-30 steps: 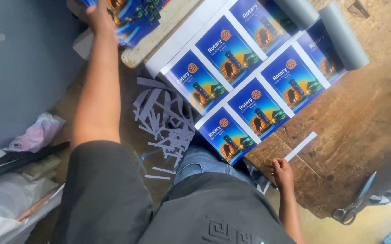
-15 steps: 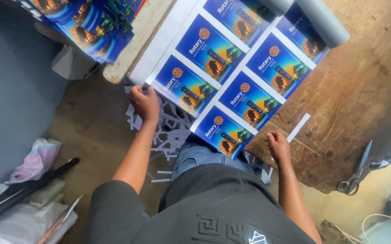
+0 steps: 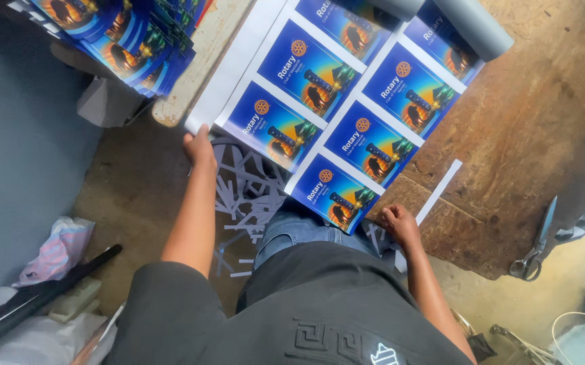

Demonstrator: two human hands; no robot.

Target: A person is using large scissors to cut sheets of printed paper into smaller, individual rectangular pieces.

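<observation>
A large white printed sheet with several blue picture panels lies across a brown wooden table and hangs over its near edge. My left hand grips the sheet's near left corner. My right hand rests closed at the sheet's near right corner, by the table edge; whether it pinches the sheet I cannot tell. A white paper strip lies on the table just right of my right hand.
A stack of cut blue prints sits at upper left. White paper offcuts litter the floor by my knees. Scissors lie at the table's right edge. Bags and a dark bar are at lower left.
My left hand came down from the stack of cut prints to the sheet's near left corner. My right hand shifted slightly left along the table edge.
</observation>
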